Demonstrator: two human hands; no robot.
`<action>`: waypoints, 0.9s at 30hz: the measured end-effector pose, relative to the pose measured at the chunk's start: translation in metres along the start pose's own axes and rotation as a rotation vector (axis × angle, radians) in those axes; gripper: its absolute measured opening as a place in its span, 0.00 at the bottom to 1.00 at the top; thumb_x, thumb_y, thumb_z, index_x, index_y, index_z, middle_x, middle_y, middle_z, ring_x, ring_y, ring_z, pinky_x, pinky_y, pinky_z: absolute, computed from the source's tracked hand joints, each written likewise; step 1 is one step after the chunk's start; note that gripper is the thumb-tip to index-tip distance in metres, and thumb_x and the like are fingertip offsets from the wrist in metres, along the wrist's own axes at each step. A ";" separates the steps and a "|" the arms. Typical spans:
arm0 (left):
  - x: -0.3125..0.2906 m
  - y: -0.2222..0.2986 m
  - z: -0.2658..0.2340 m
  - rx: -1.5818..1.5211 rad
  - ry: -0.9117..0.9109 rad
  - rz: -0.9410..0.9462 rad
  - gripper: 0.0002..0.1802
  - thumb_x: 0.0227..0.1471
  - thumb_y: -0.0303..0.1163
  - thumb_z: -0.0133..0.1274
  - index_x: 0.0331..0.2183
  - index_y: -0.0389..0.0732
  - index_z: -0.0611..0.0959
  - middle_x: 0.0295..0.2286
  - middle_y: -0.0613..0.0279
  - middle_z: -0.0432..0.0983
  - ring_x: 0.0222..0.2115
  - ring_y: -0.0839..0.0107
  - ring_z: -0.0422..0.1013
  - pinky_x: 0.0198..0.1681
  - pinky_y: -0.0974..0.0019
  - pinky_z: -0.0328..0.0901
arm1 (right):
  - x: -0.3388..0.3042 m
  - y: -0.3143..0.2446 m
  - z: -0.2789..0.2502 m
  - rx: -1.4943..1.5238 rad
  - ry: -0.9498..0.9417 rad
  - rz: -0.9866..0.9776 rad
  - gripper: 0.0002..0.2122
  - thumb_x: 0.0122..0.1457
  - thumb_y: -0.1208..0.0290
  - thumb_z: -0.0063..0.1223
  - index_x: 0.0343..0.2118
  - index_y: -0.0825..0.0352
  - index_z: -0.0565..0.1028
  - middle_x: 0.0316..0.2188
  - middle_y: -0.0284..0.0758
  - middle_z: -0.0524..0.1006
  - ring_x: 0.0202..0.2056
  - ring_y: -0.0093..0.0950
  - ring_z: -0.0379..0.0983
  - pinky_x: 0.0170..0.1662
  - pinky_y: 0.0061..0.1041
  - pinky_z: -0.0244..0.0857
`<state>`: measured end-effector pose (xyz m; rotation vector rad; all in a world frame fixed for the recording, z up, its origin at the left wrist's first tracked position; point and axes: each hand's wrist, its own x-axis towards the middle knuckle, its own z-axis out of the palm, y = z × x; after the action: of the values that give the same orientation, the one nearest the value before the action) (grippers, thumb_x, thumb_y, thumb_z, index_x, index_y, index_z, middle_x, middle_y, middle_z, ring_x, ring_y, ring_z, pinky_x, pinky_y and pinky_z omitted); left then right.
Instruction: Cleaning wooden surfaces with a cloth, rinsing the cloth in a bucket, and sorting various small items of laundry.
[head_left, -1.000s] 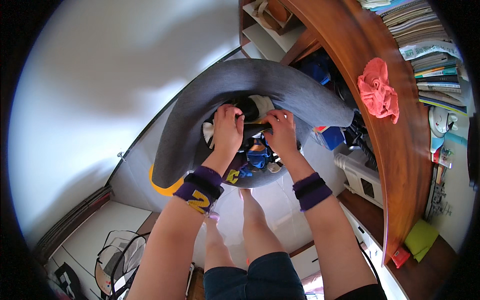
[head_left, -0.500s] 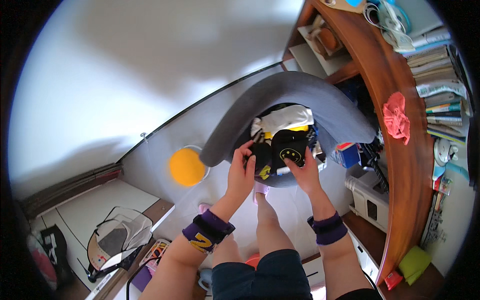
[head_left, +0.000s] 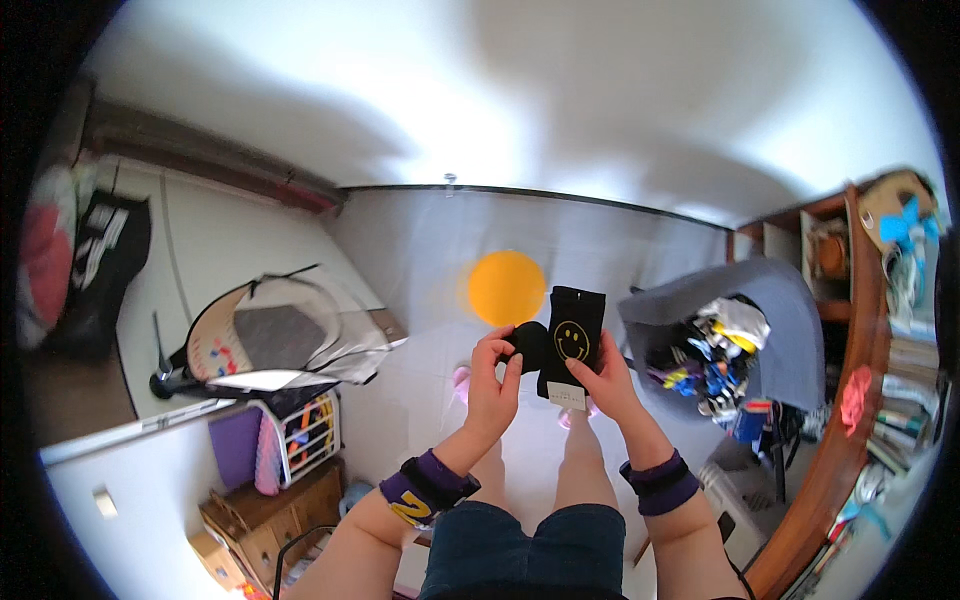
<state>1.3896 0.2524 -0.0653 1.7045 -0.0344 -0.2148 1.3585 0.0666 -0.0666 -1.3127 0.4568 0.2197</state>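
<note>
Nearest me, my left hand (head_left: 492,385) has its fingers curled narrow around a rolled black bundle (head_left: 527,345), thumb and fingertips pinching it so it stays balled. Just beside it, touching, my right hand (head_left: 606,385) pinches the lower edge of a black sock (head_left: 572,342) with a yellow smiling face, fingers closed on the white tag so the sock hangs upright and the face shows toward me. Both wrists wear purple bands. Below my fingers are my knees and pale slippers on the floor. Beyond my right fingers, a grey basket (head_left: 775,330) sits open, heaped with mixed clothes. Just past my fingertips lies an orange disc (head_left: 506,287). Well beyond my left fingers stands a wire rack (head_left: 300,435).
</note>
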 end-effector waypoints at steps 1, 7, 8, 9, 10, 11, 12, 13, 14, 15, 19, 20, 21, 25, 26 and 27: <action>0.001 0.002 -0.027 0.006 0.043 0.032 0.09 0.54 0.21 0.48 0.38 0.37 0.68 0.49 0.50 0.65 0.48 0.62 0.64 0.52 0.63 0.59 | 0.008 -0.001 0.027 -0.003 -0.048 0.003 0.24 0.56 0.77 0.55 0.53 0.69 0.58 0.40 0.36 0.73 0.42 0.23 0.71 0.44 0.24 0.68; 0.008 0.014 -0.191 0.161 0.338 0.073 0.10 0.52 0.21 0.49 0.37 0.37 0.68 0.49 0.47 0.65 0.47 0.56 0.64 0.52 0.60 0.58 | 0.059 -0.003 0.200 -0.095 -0.360 -0.057 0.25 0.58 0.72 0.55 0.55 0.68 0.58 0.38 0.36 0.75 0.39 0.22 0.71 0.43 0.22 0.65; 0.011 0.017 -0.216 0.270 0.366 0.095 0.10 0.52 0.21 0.49 0.37 0.37 0.68 0.49 0.46 0.65 0.47 0.54 0.64 0.52 0.59 0.58 | 0.068 -0.004 0.226 -0.147 -0.395 -0.050 0.25 0.59 0.71 0.54 0.56 0.68 0.58 0.37 0.36 0.75 0.38 0.21 0.71 0.42 0.21 0.65; 0.020 0.025 -0.235 0.487 0.371 0.222 0.10 0.50 0.21 0.50 0.36 0.36 0.69 0.47 0.46 0.67 0.47 0.49 0.63 0.52 0.55 0.57 | 0.077 -0.006 0.248 -0.141 -0.450 -0.011 0.25 0.59 0.69 0.54 0.56 0.68 0.59 0.37 0.36 0.75 0.38 0.20 0.71 0.41 0.20 0.65; 0.029 0.030 -0.253 0.480 0.379 0.223 0.10 0.50 0.21 0.50 0.36 0.36 0.69 0.47 0.46 0.67 0.47 0.49 0.63 0.52 0.55 0.57 | 0.088 -0.007 0.269 -0.122 -0.514 -0.025 0.23 0.60 0.69 0.53 0.56 0.69 0.61 0.36 0.36 0.76 0.37 0.20 0.71 0.39 0.20 0.65; 0.038 0.032 -0.270 0.628 0.350 0.287 0.10 0.49 0.21 0.50 0.35 0.37 0.69 0.47 0.48 0.67 0.48 0.49 0.63 0.52 0.54 0.58 | 0.100 -0.005 0.288 -0.099 -0.543 0.008 0.23 0.59 0.69 0.53 0.56 0.69 0.61 0.36 0.35 0.75 0.36 0.19 0.70 0.38 0.20 0.64; 0.045 0.034 -0.287 0.786 0.323 0.349 0.09 0.49 0.22 0.51 0.35 0.37 0.70 0.47 0.49 0.68 0.48 0.49 0.63 0.51 0.53 0.59 | 0.112 -0.002 0.310 -0.068 -0.581 0.041 0.23 0.59 0.69 0.53 0.56 0.69 0.62 0.36 0.35 0.75 0.36 0.19 0.70 0.37 0.20 0.64; 0.051 0.038 -0.303 0.946 0.329 0.345 0.11 0.47 0.24 0.52 0.35 0.38 0.71 0.46 0.54 0.69 0.49 0.50 0.64 0.49 0.52 0.62 | 0.120 -0.006 0.334 -0.084 -0.600 0.047 0.24 0.59 0.68 0.53 0.57 0.69 0.61 0.37 0.35 0.75 0.36 0.20 0.70 0.37 0.20 0.65; 0.055 0.041 -0.314 0.948 0.334 0.339 0.11 0.47 0.24 0.52 0.35 0.38 0.71 0.46 0.54 0.69 0.49 0.50 0.64 0.49 0.52 0.62 | 0.129 -0.012 0.355 -0.099 -0.617 0.052 0.25 0.59 0.67 0.53 0.58 0.69 0.61 0.37 0.36 0.75 0.36 0.20 0.71 0.37 0.21 0.65; 0.059 0.041 -0.324 1.096 0.324 0.244 0.11 0.47 0.25 0.53 0.36 0.38 0.71 0.46 0.55 0.69 0.49 0.52 0.64 0.50 0.52 0.62 | 0.142 -0.009 0.369 -0.251 -0.625 0.168 0.25 0.60 0.64 0.52 0.58 0.68 0.62 0.39 0.37 0.76 0.37 0.23 0.72 0.39 0.21 0.67; 0.065 0.045 -0.354 1.366 0.255 -0.032 0.12 0.46 0.26 0.52 0.36 0.39 0.72 0.41 0.59 0.71 0.47 0.58 0.67 0.42 0.59 0.70 | 0.149 -0.022 0.433 -0.283 -0.608 0.432 0.19 0.60 0.64 0.50 0.53 0.66 0.68 0.35 0.33 0.77 0.34 0.24 0.74 0.33 0.22 0.68; 0.065 0.044 -0.361 1.366 0.204 -0.153 0.11 0.46 0.26 0.52 0.35 0.39 0.72 0.40 0.60 0.71 0.46 0.59 0.67 0.37 0.62 0.72 | 0.160 0.005 0.444 -0.279 -0.618 0.437 0.19 0.60 0.64 0.50 0.53 0.66 0.68 0.35 0.33 0.77 0.34 0.24 0.74 0.33 0.22 0.68; 0.069 0.039 -0.358 1.420 0.216 -0.041 0.10 0.47 0.26 0.51 0.35 0.40 0.71 0.37 0.60 0.71 0.43 0.61 0.69 0.30 0.66 0.73 | 0.184 0.040 0.439 -0.205 -0.661 0.473 0.18 0.61 0.65 0.49 0.52 0.65 0.69 0.33 0.33 0.77 0.32 0.23 0.73 0.29 0.22 0.66; 0.073 0.037 -0.350 1.430 0.087 -0.079 0.10 0.48 0.28 0.50 0.35 0.40 0.72 0.34 0.60 0.72 0.39 0.63 0.70 0.31 0.64 0.73 | 0.219 0.115 0.436 -0.036 -0.660 0.520 0.17 0.60 0.66 0.47 0.52 0.62 0.69 0.31 0.30 0.75 0.24 0.20 0.67 0.20 0.23 0.58; 0.073 0.035 -0.349 1.426 0.078 -0.070 0.10 0.48 0.28 0.50 0.35 0.40 0.72 0.34 0.60 0.72 0.39 0.63 0.70 0.31 0.64 0.73 | 0.226 0.126 0.430 -0.088 -0.633 0.499 0.18 0.60 0.66 0.47 0.53 0.62 0.68 0.31 0.30 0.75 0.23 0.20 0.66 0.19 0.23 0.56; 0.069 0.032 -0.353 1.444 0.050 -0.083 0.09 0.48 0.28 0.50 0.35 0.40 0.72 0.34 0.61 0.72 0.39 0.63 0.71 0.30 0.64 0.72 | 0.222 0.130 0.432 -0.069 -0.587 0.527 0.24 0.59 0.66 0.47 0.58 0.62 0.63 0.32 0.30 0.74 0.22 0.19 0.65 0.20 0.21 0.55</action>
<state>1.5181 0.5828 0.0029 3.1532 -0.0963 -0.2168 1.5888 0.4930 -0.1996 -1.1058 0.2817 1.0361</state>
